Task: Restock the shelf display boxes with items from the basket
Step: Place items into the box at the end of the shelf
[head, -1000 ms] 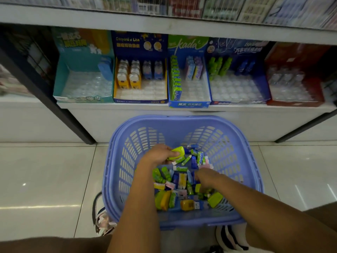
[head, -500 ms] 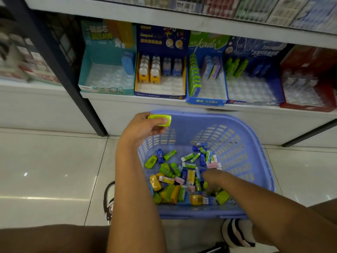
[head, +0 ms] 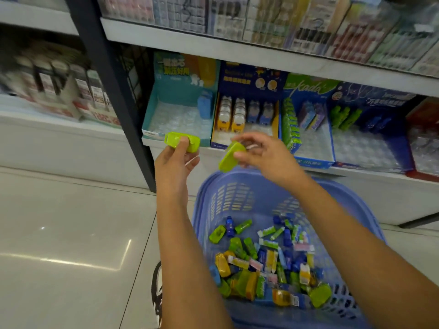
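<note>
A blue plastic basket [head: 240,200] sits on the floor below the shelf, holding several small green, yellow, blue and pink items [head: 266,264]. My left hand [head: 174,162] pinches a lime-green case [head: 182,141] in front of the teal display box [head: 166,115]. My right hand [head: 263,155] holds a second lime-green case [head: 229,157] above the basket's far rim, just below the yellow-and-blue display box [head: 247,115]. The teal box holds one blue item [head: 204,105] at its back right; the rest of its tray shows bare plastic.
Further display boxes stand to the right: a blue one with green packs [head: 306,129], a dark blue one [head: 370,129] and a red one [head: 422,138]. A black shelf post [head: 114,91] rises left of the teal box. Shoes [head: 156,295] show beside the basket.
Both hands have risen out of the basket toward the shelf. The right hand now carries a green case that it took from the basket; the left hand's case has moved up to the teal box.
</note>
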Available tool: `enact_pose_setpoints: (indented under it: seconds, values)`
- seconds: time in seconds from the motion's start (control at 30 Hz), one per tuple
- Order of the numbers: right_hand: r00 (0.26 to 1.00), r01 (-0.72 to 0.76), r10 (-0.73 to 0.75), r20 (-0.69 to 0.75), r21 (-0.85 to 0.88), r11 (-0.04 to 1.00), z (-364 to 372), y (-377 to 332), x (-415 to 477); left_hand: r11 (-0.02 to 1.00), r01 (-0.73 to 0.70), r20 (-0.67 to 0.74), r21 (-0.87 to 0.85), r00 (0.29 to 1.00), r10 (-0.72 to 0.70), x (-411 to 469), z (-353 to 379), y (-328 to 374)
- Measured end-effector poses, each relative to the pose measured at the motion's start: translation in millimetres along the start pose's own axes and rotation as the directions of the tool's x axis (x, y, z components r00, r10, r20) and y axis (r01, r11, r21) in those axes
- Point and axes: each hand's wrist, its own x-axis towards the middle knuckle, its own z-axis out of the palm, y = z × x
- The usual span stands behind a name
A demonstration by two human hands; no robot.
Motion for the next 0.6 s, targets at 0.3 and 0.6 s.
enact_pose_setpoints:
  seconds: [0.3, 0.6]
  values:
    - [0.946, 0.227, -0.315, -0.08, -0.529, 0.817, 58, -61, 159, 0.973, -0.128, -0.067, 0.193, 0.987, 0.143, 36, 2, 1]
    - [0.945, 0.292, -0.316, 0.085, -0.656, 0.696, 90, -45, 202, 0.971, -0.104, -0.07, 0.216, 0.99, 0.122, 47, -1, 10]
